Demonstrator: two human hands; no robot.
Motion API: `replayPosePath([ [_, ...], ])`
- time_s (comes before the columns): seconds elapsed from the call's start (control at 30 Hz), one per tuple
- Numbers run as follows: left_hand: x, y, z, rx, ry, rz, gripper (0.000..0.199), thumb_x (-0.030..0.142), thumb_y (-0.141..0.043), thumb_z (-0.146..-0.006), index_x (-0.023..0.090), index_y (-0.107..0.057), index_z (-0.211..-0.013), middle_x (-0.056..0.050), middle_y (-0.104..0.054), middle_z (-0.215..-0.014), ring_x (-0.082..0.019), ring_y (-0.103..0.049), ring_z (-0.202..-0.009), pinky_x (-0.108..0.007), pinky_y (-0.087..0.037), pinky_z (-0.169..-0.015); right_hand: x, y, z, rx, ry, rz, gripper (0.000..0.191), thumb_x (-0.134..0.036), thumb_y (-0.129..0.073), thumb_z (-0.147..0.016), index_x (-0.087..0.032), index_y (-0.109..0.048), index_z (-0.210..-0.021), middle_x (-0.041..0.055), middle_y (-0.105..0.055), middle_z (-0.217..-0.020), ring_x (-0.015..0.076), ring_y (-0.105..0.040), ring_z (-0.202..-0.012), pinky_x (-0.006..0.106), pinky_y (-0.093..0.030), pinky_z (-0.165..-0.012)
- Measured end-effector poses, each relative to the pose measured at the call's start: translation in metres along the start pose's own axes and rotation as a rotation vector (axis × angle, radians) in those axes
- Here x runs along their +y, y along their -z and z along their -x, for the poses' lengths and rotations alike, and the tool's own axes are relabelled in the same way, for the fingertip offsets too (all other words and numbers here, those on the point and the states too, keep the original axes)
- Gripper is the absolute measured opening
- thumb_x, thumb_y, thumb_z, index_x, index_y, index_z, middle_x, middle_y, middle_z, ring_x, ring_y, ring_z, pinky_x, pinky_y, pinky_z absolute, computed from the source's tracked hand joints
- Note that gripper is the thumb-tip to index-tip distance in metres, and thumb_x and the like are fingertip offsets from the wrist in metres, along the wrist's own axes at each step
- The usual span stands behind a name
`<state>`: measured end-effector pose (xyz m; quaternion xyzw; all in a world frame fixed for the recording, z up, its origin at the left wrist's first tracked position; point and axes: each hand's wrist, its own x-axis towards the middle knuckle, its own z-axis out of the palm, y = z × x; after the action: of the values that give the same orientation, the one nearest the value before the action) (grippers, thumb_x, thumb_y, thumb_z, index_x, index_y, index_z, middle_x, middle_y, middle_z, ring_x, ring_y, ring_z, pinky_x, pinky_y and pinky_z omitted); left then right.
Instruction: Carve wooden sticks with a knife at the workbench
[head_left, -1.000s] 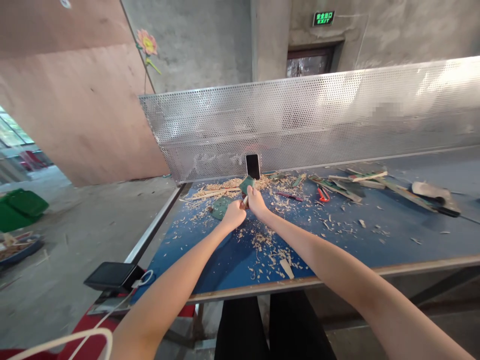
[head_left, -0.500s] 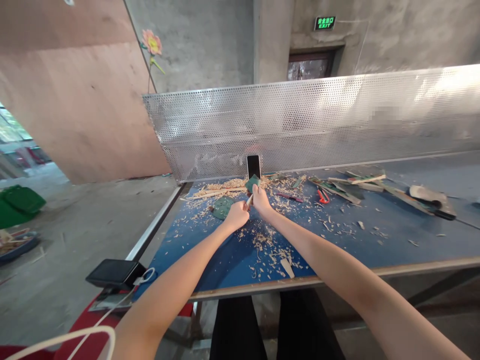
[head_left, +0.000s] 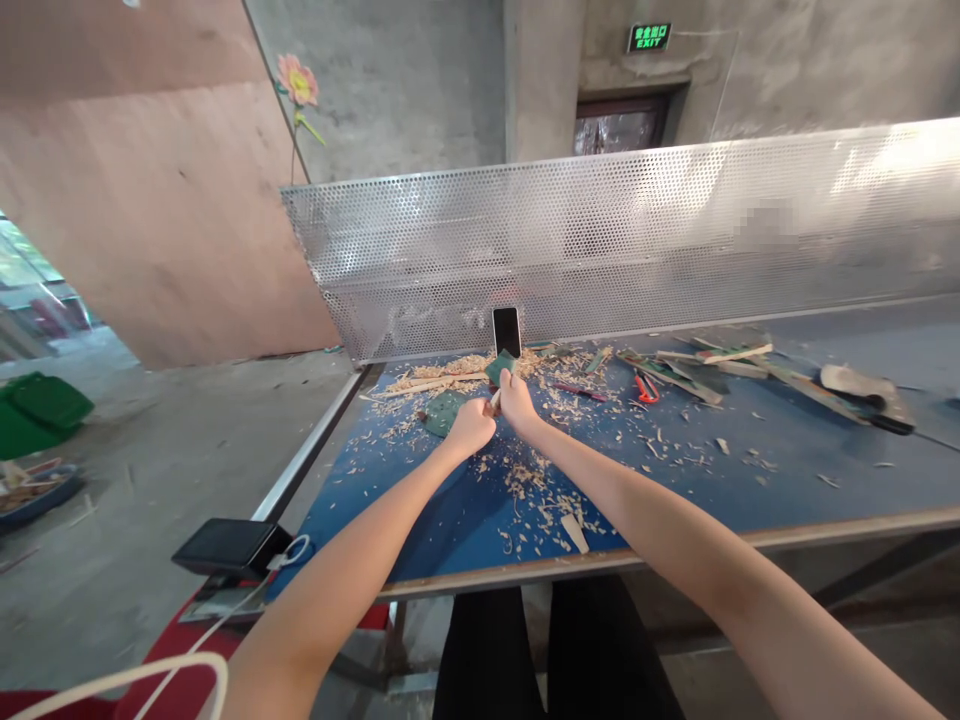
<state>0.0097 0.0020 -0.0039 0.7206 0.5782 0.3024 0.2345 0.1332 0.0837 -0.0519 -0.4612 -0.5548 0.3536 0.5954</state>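
My left hand [head_left: 472,426] is closed around a pale wooden stick [head_left: 495,400], which runs toward my other hand above the table. Pinched in my right hand [head_left: 517,402] is a piece of green sandpaper [head_left: 500,365], standing up past the fingers and close to the far end of the stick. Whether the paper wraps the wood is hidden by the fingers. A rounded green sheet [head_left: 444,413] lies on the table beside my left hand, among wood shavings [head_left: 525,480].
Behind my hands a phone [head_left: 506,332] leans near a perforated metal screen [head_left: 555,240]. To the right lie a red-handled cutter [head_left: 646,389], a purple tool [head_left: 579,391] and bamboo strips [head_left: 675,378]. A black box [head_left: 231,546] sits at the left edge of the blue table [head_left: 420,540].
Both hands and the sandpaper have shifted very slightly left. The grip of each hand looks the same, and the things on the table have stayed in place.
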Motion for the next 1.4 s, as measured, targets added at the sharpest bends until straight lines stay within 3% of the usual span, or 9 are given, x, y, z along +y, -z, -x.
replayPosePath([
  [0.13,0.000,0.005,0.000,0.023,-0.047,-0.009,0.030,0.014,-0.046,-0.100,0.018,-0.061,-0.074,-0.005,-0.061,-0.068,-0.019,-0.054,-0.065,-0.030,-0.032,-0.064,-0.007,0.000,-0.002,0.001,-0.055,-0.022,0.048,-0.058,-0.040,-0.106,-0.024,-0.058,-0.076,0.0061,-0.066,-0.064,0.0222,-0.066,-0.065,0.031,-0.051,-0.063],
  [0.33,0.002,-0.002,0.001,-0.040,-0.067,-0.012,0.031,0.018,-0.046,-0.101,0.018,-0.064,-0.076,-0.004,-0.061,-0.067,-0.019,-0.054,-0.065,-0.029,-0.033,-0.063,-0.005,0.017,-0.014,0.145,-0.170,-0.001,0.045,-0.049,-0.038,-0.108,-0.026,-0.052,-0.072,0.0057,-0.064,-0.064,0.0213,-0.064,-0.064,0.029,-0.048,-0.062],
  [0.53,-0.001,-0.001,-0.004,0.021,-0.007,-0.052,0.028,0.010,-0.052,-0.095,0.019,-0.060,-0.069,-0.005,-0.060,-0.066,-0.020,-0.054,-0.066,-0.029,-0.033,-0.064,-0.010,0.001,0.006,0.049,-0.096,0.046,0.042,-0.050,-0.045,-0.107,-0.025,-0.053,-0.074,0.0034,-0.064,-0.064,0.0205,-0.065,-0.064,0.029,-0.047,-0.065],
  [0.67,0.005,-0.003,-0.002,0.000,-0.069,-0.035,0.030,0.017,-0.046,-0.102,0.018,-0.065,-0.078,-0.005,-0.063,-0.070,-0.020,-0.056,-0.068,-0.028,-0.035,-0.065,-0.017,0.011,-0.003,0.125,-0.111,0.047,0.045,-0.048,-0.041,-0.108,-0.026,-0.050,-0.069,0.0042,-0.063,-0.063,0.0218,-0.067,-0.069,0.029,-0.047,-0.066],
  [0.77,0.008,-0.006,-0.003,-0.019,-0.018,-0.018,0.027,0.013,-0.050,-0.099,0.018,-0.064,-0.077,-0.005,-0.063,-0.069,-0.020,-0.056,-0.067,-0.029,-0.034,-0.065,-0.018,0.011,-0.004,0.156,-0.125,0.023,0.042,-0.045,-0.041,-0.108,-0.026,-0.050,-0.072,0.0064,-0.067,-0.071,0.0223,-0.069,-0.073,0.030,-0.049,-0.069],
  [0.87,0.007,-0.006,-0.005,-0.017,0.011,0.002,0.023,0.006,-0.055,-0.093,0.018,-0.062,-0.074,-0.006,-0.063,-0.069,-0.020,-0.056,-0.068,-0.029,-0.034,-0.064,-0.019,0.005,0.000,0.124,-0.091,0.022,0.035,-0.043,-0.043,-0.107,-0.026,-0.051,-0.078,0.0070,-0.068,-0.077,0.0227,-0.069,-0.076,0.031,-0.051,-0.071],
  [1.0,0.008,-0.004,-0.005,0.018,-0.044,-0.025,0.030,0.013,-0.048,-0.102,0.017,-0.065,-0.078,-0.008,-0.066,-0.073,-0.022,-0.062,-0.073,-0.030,-0.039,-0.070,-0.025,0.006,-0.003,0.054,-0.094,0.030,0.036,-0.046,-0.043,-0.108,-0.026,-0.051,-0.079,0.0045,-0.063,-0.065,0.0231,-0.067,-0.071,0.031,-0.050,-0.068],
  [1.17,0.007,-0.005,-0.002,-0.026,0.007,-0.010,0.028,0.015,-0.048,-0.102,0.018,-0.065,-0.079,-0.008,-0.066,-0.072,-0.023,-0.062,-0.071,-0.030,-0.037,-0.067,-0.027,0.007,-0.002,0.153,-0.106,0.065,0.037,-0.039,-0.043,-0.109,-0.026,-0.049,-0.075,0.0051,-0.065,-0.073,0.0208,-0.066,-0.074,0.030,-0.048,-0.070],
  [1.4,0.004,0.002,-0.001,0.004,-0.006,0.001,0.030,0.014,-0.049,-0.100,0.020,-0.057,-0.073,-0.007,-0.063,-0.071,-0.022,-0.059,-0.071,-0.029,-0.034,-0.064,-0.027,-0.001,0.007,-0.005,-0.081,0.005,0.037,-0.049,-0.045,-0.107,-0.027,-0.048,-0.078,0.0036,-0.064,-0.069,0.0219,-0.067,-0.070,0.033,-0.050,-0.070],
])
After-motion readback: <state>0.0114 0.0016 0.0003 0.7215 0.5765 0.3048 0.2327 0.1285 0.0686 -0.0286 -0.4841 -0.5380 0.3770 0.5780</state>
